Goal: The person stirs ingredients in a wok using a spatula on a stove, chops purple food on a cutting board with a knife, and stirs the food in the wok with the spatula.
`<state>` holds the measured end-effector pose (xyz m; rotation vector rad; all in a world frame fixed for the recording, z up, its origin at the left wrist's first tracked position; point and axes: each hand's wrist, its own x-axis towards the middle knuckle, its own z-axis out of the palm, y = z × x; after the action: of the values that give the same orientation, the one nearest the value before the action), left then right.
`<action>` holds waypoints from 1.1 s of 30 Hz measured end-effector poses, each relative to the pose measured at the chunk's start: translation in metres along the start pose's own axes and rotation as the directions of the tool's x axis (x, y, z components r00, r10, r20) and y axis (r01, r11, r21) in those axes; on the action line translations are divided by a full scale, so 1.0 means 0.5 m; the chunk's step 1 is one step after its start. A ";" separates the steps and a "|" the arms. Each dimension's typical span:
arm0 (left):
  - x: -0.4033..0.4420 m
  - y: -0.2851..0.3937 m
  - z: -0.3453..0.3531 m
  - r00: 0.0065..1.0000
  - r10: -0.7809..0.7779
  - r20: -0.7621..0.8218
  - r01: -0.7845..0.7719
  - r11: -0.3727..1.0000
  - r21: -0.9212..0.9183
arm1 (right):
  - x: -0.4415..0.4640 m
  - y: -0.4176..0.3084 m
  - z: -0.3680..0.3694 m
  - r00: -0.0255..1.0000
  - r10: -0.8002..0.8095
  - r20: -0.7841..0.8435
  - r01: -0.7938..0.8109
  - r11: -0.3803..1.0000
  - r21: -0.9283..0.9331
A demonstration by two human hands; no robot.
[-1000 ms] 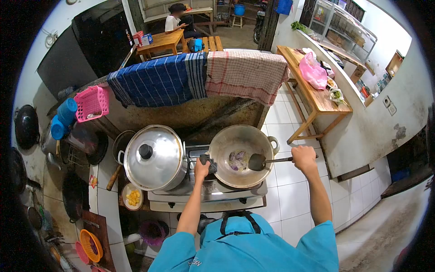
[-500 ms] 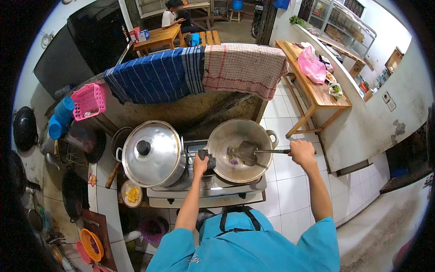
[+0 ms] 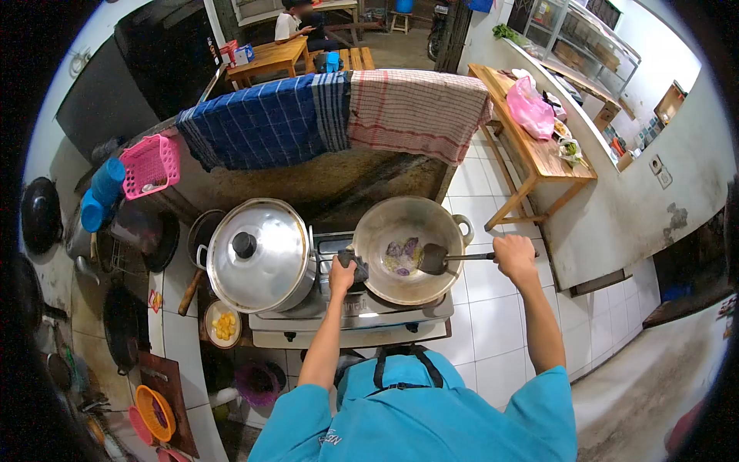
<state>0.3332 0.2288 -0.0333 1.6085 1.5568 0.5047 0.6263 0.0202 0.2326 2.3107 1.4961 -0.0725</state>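
A wide metal wok (image 3: 373, 266) sits on the right burner of the gas stove (image 3: 350, 323). Purple and pale pieces, like sliced shallots (image 3: 402, 250), lie in its bottom. My right hand (image 3: 514, 256) grips the long handle of a spatula (image 3: 435, 259), whose dark blade rests inside the wok right of the pieces. My left hand (image 3: 342, 271) is closed on a dark cloth (image 3: 359, 266) pressed against the wok's left side; the wok's left handle is hidden beneath it. Just left stands a large lidded pot (image 3: 265, 269) with a black knob.
A plate of yellow pieces (image 3: 223, 325) is left of the stove's front. Blue and checked towels (image 3: 419, 112) hang over the partition behind. A pink basket (image 3: 150, 165) is at the left. A wooden table (image 3: 539, 158) stands at the right. A person (image 3: 289, 27) sits in the background.
The spatula blade has shifted right and turned within the wok, uncovering more of the purple pieces, which look spread out. My left hand stays at the wok's left side.
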 end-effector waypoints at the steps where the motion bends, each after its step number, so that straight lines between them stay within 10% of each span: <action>1: -0.001 0.001 0.002 1.000 0.000 -0.007 0.000 1.000 0.005 | 0.001 -0.001 0.001 1.000 -0.014 -0.008 0.014 1.000 0.001; 33: 0.002 -0.002 0.005 0.999 -0.052 -0.006 0.052 0.998 0.032 | 0.008 0.015 0.035 0.996 -0.021 -0.083 0.025 0.999 0.047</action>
<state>0.3343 0.2292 -0.0358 1.5877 1.6138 0.4578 0.6376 0.0148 0.2176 2.3611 1.5773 -0.0190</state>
